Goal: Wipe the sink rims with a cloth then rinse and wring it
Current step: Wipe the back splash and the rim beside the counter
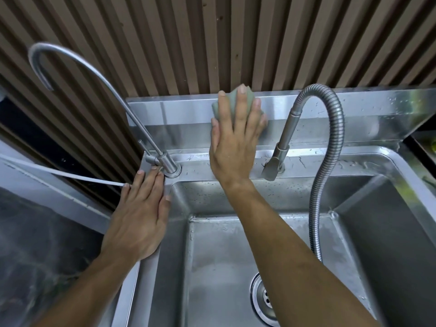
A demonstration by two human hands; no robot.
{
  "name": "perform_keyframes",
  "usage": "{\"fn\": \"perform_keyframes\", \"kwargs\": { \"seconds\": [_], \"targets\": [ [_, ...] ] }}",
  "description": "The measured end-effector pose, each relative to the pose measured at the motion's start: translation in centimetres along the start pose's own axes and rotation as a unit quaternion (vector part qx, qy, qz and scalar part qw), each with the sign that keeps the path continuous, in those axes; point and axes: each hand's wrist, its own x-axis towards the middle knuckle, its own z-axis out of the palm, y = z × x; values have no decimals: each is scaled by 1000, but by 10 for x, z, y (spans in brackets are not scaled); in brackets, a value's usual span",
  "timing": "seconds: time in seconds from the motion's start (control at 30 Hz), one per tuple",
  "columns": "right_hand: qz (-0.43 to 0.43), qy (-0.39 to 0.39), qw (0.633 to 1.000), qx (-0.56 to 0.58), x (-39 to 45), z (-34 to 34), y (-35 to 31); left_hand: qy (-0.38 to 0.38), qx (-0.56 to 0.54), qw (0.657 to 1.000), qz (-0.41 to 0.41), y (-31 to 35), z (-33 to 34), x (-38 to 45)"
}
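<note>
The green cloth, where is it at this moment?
In the head view, the green cloth lies flat under the right hand, pressed against the sink's back rim, between the thin gooseneck tap and the flexible-hose faucet.

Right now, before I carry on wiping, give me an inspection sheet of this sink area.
Surface: steel sink rim and basin wet, droplets on the back ledge.
Job's things: green cloth pressed flat against the sink's upright back panel.
Clutter: nothing seen.
Hands: right hand presses the cloth with straight fingers; left hand rests flat on the sink's left rim corner.
Cables: white tube runs from the left edge toward the left hand; flexible metal hose loops down into the basin.
Surroundings: gooseneck tap, ribbed brown wall, drain.
</note>
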Motion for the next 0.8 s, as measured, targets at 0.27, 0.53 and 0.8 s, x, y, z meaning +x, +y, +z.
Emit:
{"fn": "perform_keyframes", "kwargs": {
  "seconds": [0.27,0.53,0.8],
  "targets": [
    [164,62,983,49,14,-10,13,4,1,1000,6,-1,2,-1],
    [129,75,983,109,7,-19,14,0,-8,1000,0,1,0,-2],
    [127,41,990,37,4,-14,10,8,-11,1000,6,3,1,-2]
  ]
}}
